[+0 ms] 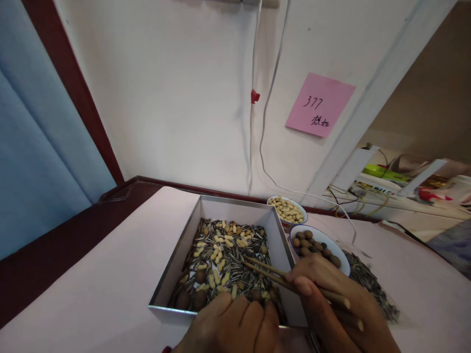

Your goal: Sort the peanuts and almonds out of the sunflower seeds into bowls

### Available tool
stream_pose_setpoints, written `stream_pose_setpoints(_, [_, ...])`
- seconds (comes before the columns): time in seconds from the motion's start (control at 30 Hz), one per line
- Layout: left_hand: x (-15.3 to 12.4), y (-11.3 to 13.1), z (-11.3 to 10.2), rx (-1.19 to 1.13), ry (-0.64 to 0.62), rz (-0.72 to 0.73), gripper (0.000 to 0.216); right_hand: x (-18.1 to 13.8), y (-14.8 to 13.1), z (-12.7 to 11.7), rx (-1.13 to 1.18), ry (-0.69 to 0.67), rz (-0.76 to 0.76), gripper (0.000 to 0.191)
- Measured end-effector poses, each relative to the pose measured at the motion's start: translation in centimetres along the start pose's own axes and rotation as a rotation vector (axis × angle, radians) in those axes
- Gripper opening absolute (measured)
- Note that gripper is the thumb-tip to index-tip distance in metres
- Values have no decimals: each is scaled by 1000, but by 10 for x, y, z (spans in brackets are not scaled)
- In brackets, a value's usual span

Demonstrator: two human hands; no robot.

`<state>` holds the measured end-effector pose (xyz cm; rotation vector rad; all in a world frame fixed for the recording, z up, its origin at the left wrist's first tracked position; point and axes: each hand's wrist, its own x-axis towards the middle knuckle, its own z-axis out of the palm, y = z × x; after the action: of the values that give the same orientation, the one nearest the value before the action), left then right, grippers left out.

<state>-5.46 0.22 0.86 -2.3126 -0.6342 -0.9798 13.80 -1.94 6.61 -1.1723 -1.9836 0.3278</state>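
A grey square box (176, 269) on the table holds a mix of striped sunflower seeds, pale peanuts and brown round nuts. My right hand (331, 299) is closed around a pair of wooden chopsticks (272, 274), whose tips reach into the mix near the box's middle. My left hand (235, 326) rests on the box's near edge with fingers curled together over the seeds; what lies under them is hidden.
Two white bowls stand right of the box: one with peanuts (287, 210), one with brown nuts (318, 245). A pile of sunflower seeds (371, 284) lies on the table beyond. A pink note (319, 105) and cables (265, 122) hang on the wall.
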Motion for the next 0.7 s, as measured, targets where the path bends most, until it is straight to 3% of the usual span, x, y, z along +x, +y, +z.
stream_pose_setpoints(0.33, [0,0,3,-10,-13,7,9,2,-3,0,28,30,31,27])
stream_pose_setpoints(0.7, [-2,1,1,-4,-50,-17,5,2,-10,-8,-44,181,21,23])
